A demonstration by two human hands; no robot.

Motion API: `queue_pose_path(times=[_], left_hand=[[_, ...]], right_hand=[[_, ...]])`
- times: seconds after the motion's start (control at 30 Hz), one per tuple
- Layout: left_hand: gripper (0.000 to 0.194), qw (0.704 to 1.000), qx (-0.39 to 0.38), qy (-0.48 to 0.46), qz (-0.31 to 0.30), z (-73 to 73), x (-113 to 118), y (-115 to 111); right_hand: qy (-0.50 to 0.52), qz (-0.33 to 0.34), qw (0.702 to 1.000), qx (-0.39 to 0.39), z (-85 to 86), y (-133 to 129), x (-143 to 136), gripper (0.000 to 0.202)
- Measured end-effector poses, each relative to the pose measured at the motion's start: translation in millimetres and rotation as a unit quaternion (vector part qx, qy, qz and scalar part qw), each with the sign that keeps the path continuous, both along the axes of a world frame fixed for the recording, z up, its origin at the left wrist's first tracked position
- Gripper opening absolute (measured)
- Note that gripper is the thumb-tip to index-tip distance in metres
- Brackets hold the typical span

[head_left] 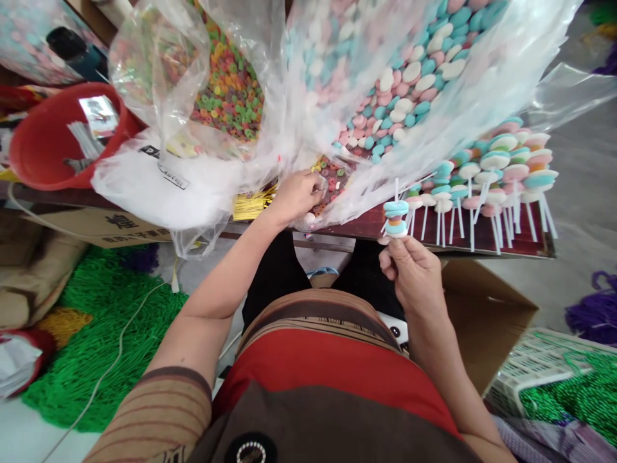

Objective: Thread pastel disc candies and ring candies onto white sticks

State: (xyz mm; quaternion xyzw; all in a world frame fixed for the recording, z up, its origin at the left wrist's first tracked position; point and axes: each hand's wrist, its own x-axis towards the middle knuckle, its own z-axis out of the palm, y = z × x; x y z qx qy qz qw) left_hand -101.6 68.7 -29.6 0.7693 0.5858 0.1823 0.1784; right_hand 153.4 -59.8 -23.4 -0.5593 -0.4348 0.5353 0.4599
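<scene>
My right hand (pixel 417 267) is closed, thumb and fingers pinching the bottom of a candy skewer (pixel 396 218). Blue and other pastel candies are stacked on its white stick, which points up and away from me. My left hand (pixel 299 196) reaches to a small heap of ring candies (pixel 332 180) at the table's near edge. Its fingers are curled in among the rings, and what they grip, if anything, is hidden. Just left of that hand lies a bundle of yellow twist ties (pixel 253 204).
Finished candy skewers (pixel 496 173) lie piled at the table's right. Behind are clear bags of pastel candies (pixel 400 96) and ring candies (pixel 226 83). A red bucket (pixel 36 145) stands left. Below right are an open cardboard box (pixel 482 315) and a white crate (pixel 544 360).
</scene>
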Motion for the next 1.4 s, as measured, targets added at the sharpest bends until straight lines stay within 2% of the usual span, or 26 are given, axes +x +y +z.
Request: queue_pose_path(times=[0.13, 0.33, 0.5, 0.67, 0.77, 0.83, 0.93, 1.0, 1.03, 1.1, 1.17, 1.23, 1.3, 1.4], left_hand=[[0.013, 0.998, -0.015, 0.032, -0.051, 5.7, 3.9, -2.4], [0.021, 0.989, -0.025, 0.122, -0.074, 2.9, 7.9, 2.1], [0.023, 0.989, 0.009, 0.122, -0.088, 4.2, 11.9, -14.4], [0.016, 0.998, 0.024, 0.038, -0.048, -3.3, 13.0, -27.8], [0.006, 0.992, 0.001, -0.129, 0.012, -6.8, 11.9, -27.8], [0.005, 0.948, -0.041, -0.308, 0.066, -4.9, 13.2, -27.6], [0.011, 0.825, -0.113, -0.541, 0.117, 2.7, 20.3, -29.6], [0.018, 0.763, -0.141, -0.616, 0.133, 7.9, 27.1, -32.2], [0.021, 0.745, -0.149, -0.635, 0.14, 9.6, 30.3, -33.6], [0.024, 0.727, -0.157, -0.652, 0.148, 10.9, 35.4, -36.3], [0.023, 0.73, -0.141, -0.654, 0.142, 8.9, 37.7, -38.7], [0.023, 0.757, -0.098, -0.633, 0.127, 5.0, 37.2, -41.0], [0.024, 0.816, -0.037, -0.568, 0.102, 0.6, 34.5, -43.2], [0.028, 0.911, 0.082, -0.402, 0.039, -4.1, 29.3, -46.0]], right_hand=[[0.005, 0.009, 1.0, -0.004, -0.4, 0.2, -3.4, 0.041], [0.016, 0.004, 1.0, -0.001, 1.1, -0.1, -3.5, 0.039], [0.006, 0.006, 1.0, -0.001, 2.3, -0.5, -5.2, 0.04], [-0.016, 0.034, 0.999, -0.013, 4.4, -0.7, -10.6, 0.042], [-0.028, 0.069, 0.997, -0.021, 5.5, -1.7, -15.2, 0.044], [-0.044, 0.103, 0.994, -0.018, 6.7, -2.5, -19.2, 0.044], [-0.077, 0.141, 0.987, 0.002, 9.1, -1.9, -26.1, 0.044], [-0.094, 0.144, 0.985, 0.013, 10.1, 0.2, -29.8, 0.044], [-0.1, 0.142, 0.985, 0.017, 10.2, 1.6, -31.1, 0.044], [-0.108, 0.135, 0.985, 0.02, 9.6, 4.1, -32.3, 0.043], [-0.116, 0.132, 0.984, 0.02, 8.5, 5.8, -32.2, 0.041], [-0.122, 0.129, 0.984, 0.017, 8.2, 6.1, -31.6, 0.041], [-0.125, 0.125, 0.984, 0.012, 10.1, 5.2, -31.3, 0.04], [-0.118, 0.123, 0.985, 0.0, 15.9, 3.0, -31.6, 0.039]])
